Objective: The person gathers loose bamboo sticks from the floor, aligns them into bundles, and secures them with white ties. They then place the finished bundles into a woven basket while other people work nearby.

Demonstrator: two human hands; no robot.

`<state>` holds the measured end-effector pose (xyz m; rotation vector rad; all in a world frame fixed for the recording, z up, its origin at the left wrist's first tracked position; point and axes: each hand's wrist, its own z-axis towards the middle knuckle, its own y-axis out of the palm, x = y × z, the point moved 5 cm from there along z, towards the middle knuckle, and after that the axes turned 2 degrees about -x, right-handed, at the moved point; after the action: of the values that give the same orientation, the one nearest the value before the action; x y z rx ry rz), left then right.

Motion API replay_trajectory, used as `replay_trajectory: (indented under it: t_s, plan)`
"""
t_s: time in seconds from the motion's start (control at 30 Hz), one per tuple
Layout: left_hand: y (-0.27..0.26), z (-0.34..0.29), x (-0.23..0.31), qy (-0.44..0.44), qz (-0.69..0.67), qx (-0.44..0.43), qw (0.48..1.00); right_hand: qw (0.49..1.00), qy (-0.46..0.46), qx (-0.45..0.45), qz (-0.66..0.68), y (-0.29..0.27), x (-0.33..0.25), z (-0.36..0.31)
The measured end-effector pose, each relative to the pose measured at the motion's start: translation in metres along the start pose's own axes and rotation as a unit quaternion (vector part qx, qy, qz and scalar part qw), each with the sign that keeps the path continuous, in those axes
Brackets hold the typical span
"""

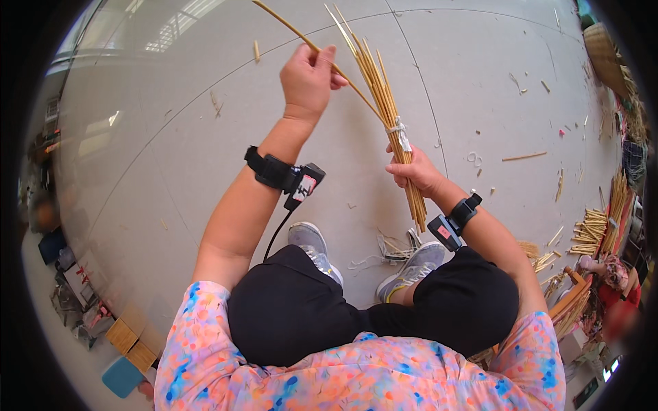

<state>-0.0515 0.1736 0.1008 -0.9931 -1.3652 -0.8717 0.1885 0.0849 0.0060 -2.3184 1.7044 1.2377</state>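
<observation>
In my right hand (418, 171) is a bundle of thin golden straw stalks (379, 85), gripped around its lower part with the fingers closed. The bundle leans, its ragged tips pointing up and away from me and its even butt ends hanging toward my right shoe. A white tie (401, 134) wraps it just above the hand. My left hand (306, 81) is closed on a single longer stalk (282, 22), held slantwise to the left of the bundle. This stalk's lower end meets the bundle near the tie; whether it goes under the tie I cannot tell.
Straw scraps (524, 157) are scattered over the tiled floor (199, 157). Several stacked stalk bundles (589, 231) and a wooden frame (574, 291) stand at the right. My shoes (308, 241) are below the hands. A blue stool (123, 377) sits at the lower left.
</observation>
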Motion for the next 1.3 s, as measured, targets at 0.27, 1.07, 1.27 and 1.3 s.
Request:
replay_trajectory:
  t_s: [0.27, 1.07, 1.27, 1.3]
  plan:
    - [-0.027, 0.013, 0.025, 0.054, -0.012, 0.043, 0.998, 0.995, 0.017, -0.064, 0.069, 0.004, -0.013, -0.002]
    - [-0.02, 0.012, 0.066, 0.192, 0.081, 0.05, 0.977, 0.877, -0.174, 0.16, -0.418, -0.002, -0.021, -0.003]
    - [-0.027, 0.018, 0.055, 0.161, 0.095, 0.056, 0.981, 0.867, -0.13, 0.17, -0.451, -0.001, -0.026, -0.007]
    - [-0.027, 0.018, 0.052, 0.148, 0.093, 0.051, 0.983, 0.868, -0.133, 0.169, -0.448, 0.0, -0.027, -0.008]
